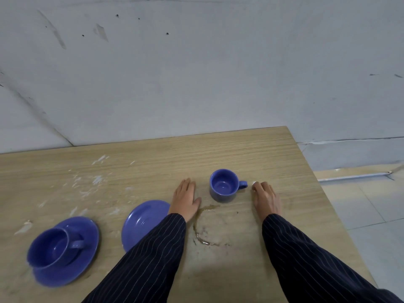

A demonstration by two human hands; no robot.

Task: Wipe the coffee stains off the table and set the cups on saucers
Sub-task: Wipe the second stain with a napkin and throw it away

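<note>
A blue cup (pixel 225 185) stands upright on the bare wooden table (pixel 251 149), its handle pointing right. My left hand (pixel 185 199) lies flat on the table just left of it, fingers together, holding nothing. My right hand (pixel 265 197) rests right of the cup with its fingers curled over a small white thing (pixel 254 182) that barely shows at the fingertips. A brown ring-shaped coffee stain (pixel 202 226) lies between my forearms. An empty blue saucer (pixel 142 221) sits under my left sleeve's edge. A second blue cup (pixel 52 248) rests on another saucer (pixel 87 232) at the near left.
White scuff marks (pixel 96 179) scatter over the left part of the table. The table's right edge (pixel 328 197) drops to a tiled floor (pixel 371 215). A grey wall (pixel 196 73) rises behind the far edge.
</note>
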